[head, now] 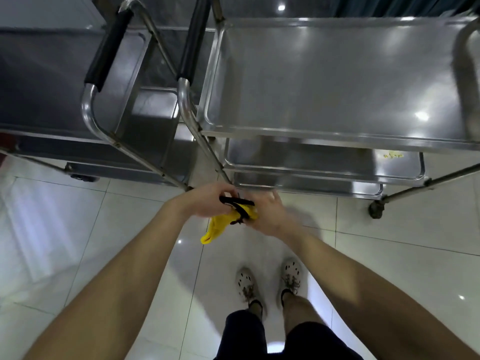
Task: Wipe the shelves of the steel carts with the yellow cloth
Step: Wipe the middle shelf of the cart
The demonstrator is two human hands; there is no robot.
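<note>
Two steel carts stand side by side in front of me. The right cart (pixel 337 136) has a wide shiny top shelf and two lower shelves showing under it. The left cart (pixel 130 74) is darker, with a black-padded handle. Below the carts, over the floor, my left hand (pixel 205 203) and my right hand (pixel 267 216) meet. Both grip the bunched yellow cloth (pixel 220 227), which hangs down between them. A black strap (pixel 237 202) crosses the cloth at my fingers.
The right cart's black-padded handle (pixel 193 37) rises between the two carts. A caster (pixel 376 209) sits at the right cart's near right corner. White glossy tiles (pixel 78 242) cover the floor. My feet in pale clogs (pixel 270 281) stand just below my hands.
</note>
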